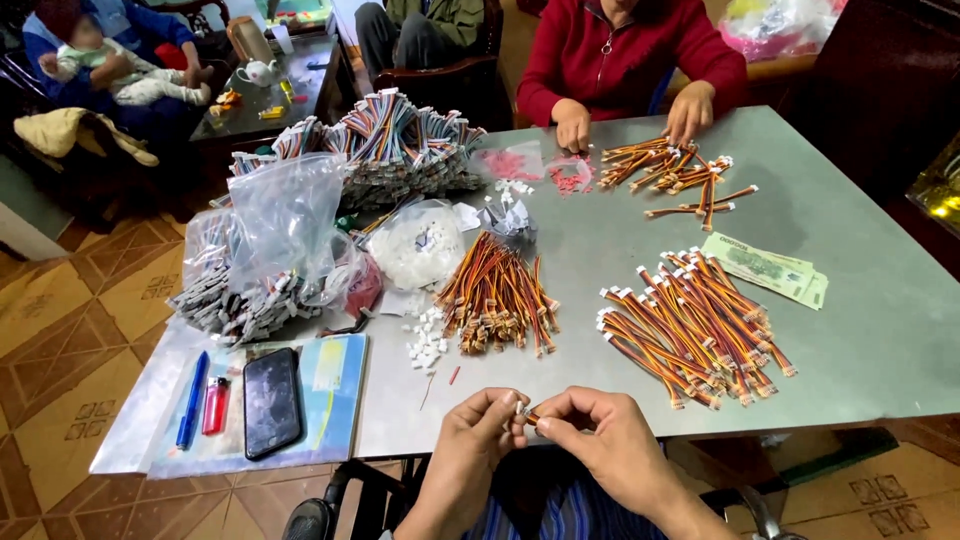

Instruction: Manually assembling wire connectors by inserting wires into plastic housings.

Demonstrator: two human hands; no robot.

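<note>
Small white plastic connector (519, 409) sits pinched between your two hands at the near edge of the grey desk (860, 330), just over your lap. Your left hand (478, 432) is curled nearly closed, thumb and forefinger gripping the connector. Your right hand (595, 430) is likewise closed to a pinch, holding the short orange-and-dark wire end (531, 416) that meets the connector.

Just beyond your hands, a little to the left, lies a scatter of loose white connectors (428, 342), and beside it a fanned bundle of orange, yellow and black wire leads (497, 297). To the right lies a larger pile of the same leads with white ends fitted (695, 325), with folded banknotes (768, 268) just behind it.

On the near left you have a black phone (271, 401), a red lighter (215, 404) and a blue pen (192, 399) lying on a blue booklet (335, 400). Farther left, clear plastic bags (285, 225) cover stacked multicoloured ribbon leads (395, 140).

At the far side, a person in a red jacket (620, 50) rests both hands by another small pile of leads (675, 170).
</note>
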